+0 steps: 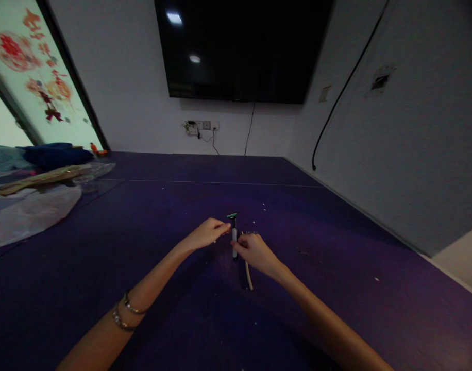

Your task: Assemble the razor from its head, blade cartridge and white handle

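Gripping a razor [234,235] by its handle in the right hand [255,251], with the blade end out past the grip. Holding the left hand [207,233] kinda bunched up just left of that, can't tell if pinching anything. Also seeing a pale curved strip [249,276] just below the grip.

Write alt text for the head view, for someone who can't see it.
A person's right hand appears to touch a razor, with the left hand close beside it, over a purple surface. A dark television hangs beyond.
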The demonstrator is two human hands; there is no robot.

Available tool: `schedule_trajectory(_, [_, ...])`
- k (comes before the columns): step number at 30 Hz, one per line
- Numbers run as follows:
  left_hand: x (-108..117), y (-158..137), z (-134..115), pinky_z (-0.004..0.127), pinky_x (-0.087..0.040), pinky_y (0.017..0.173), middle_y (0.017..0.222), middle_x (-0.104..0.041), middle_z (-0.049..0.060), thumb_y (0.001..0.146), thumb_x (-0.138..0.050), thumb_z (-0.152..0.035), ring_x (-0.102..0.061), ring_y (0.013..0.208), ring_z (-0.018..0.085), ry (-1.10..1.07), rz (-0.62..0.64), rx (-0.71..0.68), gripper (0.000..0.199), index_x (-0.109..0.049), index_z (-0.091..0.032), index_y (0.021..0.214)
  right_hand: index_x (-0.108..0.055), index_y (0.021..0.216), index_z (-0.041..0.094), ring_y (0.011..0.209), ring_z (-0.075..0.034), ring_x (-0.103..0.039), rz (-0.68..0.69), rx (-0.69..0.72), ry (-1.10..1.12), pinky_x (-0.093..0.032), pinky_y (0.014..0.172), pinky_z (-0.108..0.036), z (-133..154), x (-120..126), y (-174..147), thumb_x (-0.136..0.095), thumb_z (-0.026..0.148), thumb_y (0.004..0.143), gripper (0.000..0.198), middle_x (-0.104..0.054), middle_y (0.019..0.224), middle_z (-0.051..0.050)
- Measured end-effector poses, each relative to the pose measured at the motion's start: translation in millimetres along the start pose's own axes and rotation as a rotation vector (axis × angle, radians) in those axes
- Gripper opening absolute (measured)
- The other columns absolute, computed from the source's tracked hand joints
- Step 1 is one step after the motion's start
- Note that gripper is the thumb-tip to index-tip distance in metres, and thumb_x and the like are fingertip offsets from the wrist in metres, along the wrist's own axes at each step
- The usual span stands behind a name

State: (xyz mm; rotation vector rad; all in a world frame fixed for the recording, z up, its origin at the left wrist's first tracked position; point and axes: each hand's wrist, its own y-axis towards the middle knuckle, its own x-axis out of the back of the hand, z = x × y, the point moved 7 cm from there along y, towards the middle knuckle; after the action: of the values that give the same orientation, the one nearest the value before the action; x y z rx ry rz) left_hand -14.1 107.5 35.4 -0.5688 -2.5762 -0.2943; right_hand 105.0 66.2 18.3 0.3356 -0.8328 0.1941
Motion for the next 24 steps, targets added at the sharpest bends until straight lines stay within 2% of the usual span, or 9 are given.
schedule_trajectory(4, [38.5, -0.6, -0.2, 0.027, -0.045, 0.07, 0.075, -0.072, 0.006, 0.076, -0.053, -0.037, -0.064, 0.074, 0.019, 0.063, -0.077, 0.016, 0.027, -0.072, -0.02, 0.068, -0.052, 0.046, 0.015, 0.043, -0.008, -0.043, 0.097, -0.127, -0.114, -0.024, 0.043, -0.021, -15.2, -10.9, 5.4, -0.049, 0.025, 0.078, 0.033, -0.043, 0.042, 0.002])
schedule_trajectory(7, [53.5, -1.2, -0.4, 0.026, -0.044, 0.069, 0.075, -0.072, 0.006, 0.076, -0.054, -0.038, -0.063, 0.073, 0.019, 0.082, -0.118, 0.017, 0.026, -0.073, -0.021, 0.068, -0.055, 0.048, 0.015, 0.047, -0.01, -0.05, 0.16, -0.152, -0.136, -0.029, 0.045, -0.02, -15.5, -19.3, 9.2, -0.05, 0.023, 0.075, 0.029, -0.051, 0.046, -0.001])
schedule_trajectory(15, [55.9, 0.1, 5.3, 0.026, -0.043, 0.069, 0.076, -0.072, 0.005, 0.077, -0.051, -0.038, -0.063, 0.072, 0.019, 0.163, -0.116, 0.015, 0.029, -0.073, -0.019, 0.072, -0.063, 0.055, 0.013, 0.054, -0.014, -0.062, 0.282, -0.216, -0.176, -0.041, 0.05, -0.019, -16.2, -37.6, 15.9, -0.046, 0.023, 0.077, 0.029, -0.064, 0.053, -0.008])
schedule_trajectory(19, [54.7, 1.5, 9.5, 0.026, -0.042, 0.069, 0.079, -0.072, 0.006, 0.077, -0.05, -0.039, -0.062, 0.074, 0.019, 0.188, -0.09, 0.014, 0.031, -0.073, -0.018, 0.074, -0.066, 0.058, 0.011, 0.056, -0.013, -0.064, 0.357, -0.237, -0.19, -0.043, 0.05, -0.016, -18.7, -44.5, 17.3, -0.046, 0.021, 0.077, 0.029, -0.067, 0.057, -0.01])
schedule_trajectory(24, [54.5, 3.2, 11.2, 0.025, -0.042, 0.067, 0.076, -0.072, 0.003, 0.075, -0.051, -0.039, -0.061, 0.072, 0.018, 0.177, -0.08, -0.017, 0.03, -0.073, -0.019, 0.075, -0.066, 0.057, 0.01, 0.057, -0.017, -0.066, 0.406, -0.245, -0.204, -0.043, 0.048, -0.019, -16.2, -48.4, 18.5, -0.047, 0.018, 0.074, 0.027, -0.069, 0.061, -0.014])
